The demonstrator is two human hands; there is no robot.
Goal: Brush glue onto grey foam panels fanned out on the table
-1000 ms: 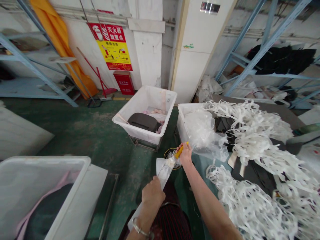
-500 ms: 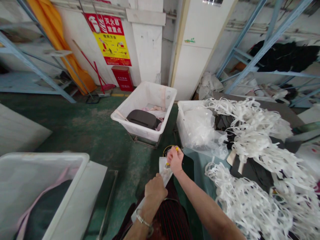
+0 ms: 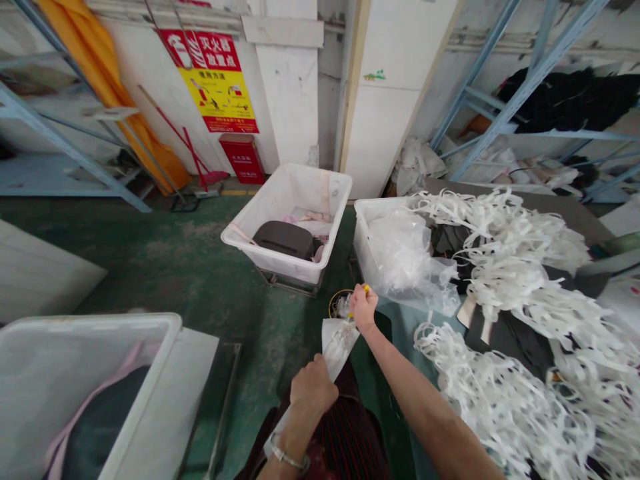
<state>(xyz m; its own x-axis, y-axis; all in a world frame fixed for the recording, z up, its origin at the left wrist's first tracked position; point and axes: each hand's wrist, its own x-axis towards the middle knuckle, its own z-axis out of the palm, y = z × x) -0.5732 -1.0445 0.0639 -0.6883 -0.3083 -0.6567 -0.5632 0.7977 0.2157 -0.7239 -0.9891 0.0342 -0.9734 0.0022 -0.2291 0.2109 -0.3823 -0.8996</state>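
A green workshop floor (image 3: 165,253) spreads across the left and centre of the frame, with a heap of white strips (image 3: 505,407) filling the right side. At lower left stands a large white bin (image 3: 176,328) with dark and pink material inside; a second white tub (image 3: 285,265) sits at frame centre, holding a dark, rounded case (image 3: 283,240). Right of it, clear plastic (image 3: 400,257) spills over the edge of another container.

Below centre, a long white piece (image 3: 339,343) slants in front of me, its long axis rising from beneath my left wrist, at bottom centre, toward its wide end, just right of centre. My left hand (image 3: 314,385) is clamped around its narrower stretch. My right hand (image 3: 365,307), apart from the left and higher in the frame, is the nearer to the wide end, just beside its upper right corner; whether it touches there, I cannot tell. That fist is closed around a yellow handle (image 3: 367,289), the smallest thing here, showing above and below my fingers; its working end is too indistinct to identify.
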